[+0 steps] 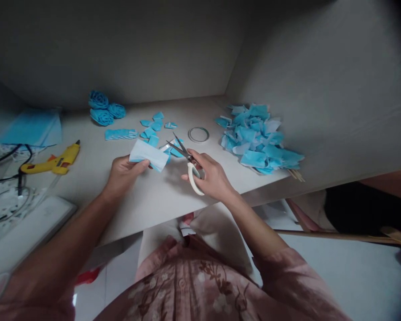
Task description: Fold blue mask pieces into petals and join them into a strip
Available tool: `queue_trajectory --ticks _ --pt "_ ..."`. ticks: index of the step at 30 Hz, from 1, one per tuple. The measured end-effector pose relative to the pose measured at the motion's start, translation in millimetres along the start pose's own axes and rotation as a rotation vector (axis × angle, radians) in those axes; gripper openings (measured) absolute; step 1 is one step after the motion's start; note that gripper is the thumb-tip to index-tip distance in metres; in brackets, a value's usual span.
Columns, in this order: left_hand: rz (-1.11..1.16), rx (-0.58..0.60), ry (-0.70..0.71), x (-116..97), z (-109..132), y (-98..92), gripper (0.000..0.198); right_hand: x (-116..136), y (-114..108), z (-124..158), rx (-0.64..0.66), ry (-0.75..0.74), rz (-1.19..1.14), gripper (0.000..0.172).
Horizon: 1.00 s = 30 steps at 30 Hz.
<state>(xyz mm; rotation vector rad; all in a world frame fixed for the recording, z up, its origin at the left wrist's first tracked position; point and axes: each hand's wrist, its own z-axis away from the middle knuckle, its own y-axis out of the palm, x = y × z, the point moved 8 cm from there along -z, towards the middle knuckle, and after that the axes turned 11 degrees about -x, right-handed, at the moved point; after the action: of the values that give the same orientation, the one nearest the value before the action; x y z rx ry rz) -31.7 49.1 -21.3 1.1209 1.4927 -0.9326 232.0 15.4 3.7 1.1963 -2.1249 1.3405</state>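
Observation:
My left hand (124,174) pinches a strip of light blue and white mask fabric (149,154) just above the white tabletop (153,200). My right hand (210,176) grips white-handled scissors (188,164), their blades apart and pointing at the strip's right end. Several small blue cut pieces (153,127) lie on the table just beyond the strip.
A heap of blue fabric squares (257,138) lies at the right over some wooden sticks (297,175). Blue fabric roses (103,110), a tape ring (198,134), a yellow glue gun (55,162) with cables, and a blue sheet (33,127) sit around. Walls enclose the back and right.

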Motion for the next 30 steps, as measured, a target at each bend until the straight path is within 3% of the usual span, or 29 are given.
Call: queue_trajectory --ticks 6,9,13,16,23,26,30 --pt "-0.034 0.044 0.001 -2.2 2.5 1.4 0.019 -9.9 1.8 -6.2 -0.025 0.124 -0.073 0.07" --pt "-0.022 0.039 -0.001 -6.1 3.1 2.6 0.021 -22.0 1.7 -9.1 -0.04 0.268 -0.259 0.069" --pt "0.028 -0.005 -0.048 -8.7 4.7 3.7 0.019 -31.4 10.1 -7.4 0.032 0.48 -0.556 0.078" --pt "0.076 -0.011 -0.084 -10.0 5.9 6.0 0.013 -31.1 10.3 -5.0 0.055 0.564 -0.639 0.082" --pt "0.069 -0.02 -0.015 -18.3 1.3 3.6 0.012 -28.4 -11.0 -5.3 0.014 0.454 -0.655 0.088" --pt "0.032 -0.043 0.025 -22.3 0.1 1.5 0.014 -23.4 -18.6 -1.0 -0.003 0.334 -0.443 0.087" --pt "0.076 -0.038 -0.001 -22.0 1.5 4.0 0.018 -9.3 -10.4 6.4 0.029 0.224 -0.177 0.084"
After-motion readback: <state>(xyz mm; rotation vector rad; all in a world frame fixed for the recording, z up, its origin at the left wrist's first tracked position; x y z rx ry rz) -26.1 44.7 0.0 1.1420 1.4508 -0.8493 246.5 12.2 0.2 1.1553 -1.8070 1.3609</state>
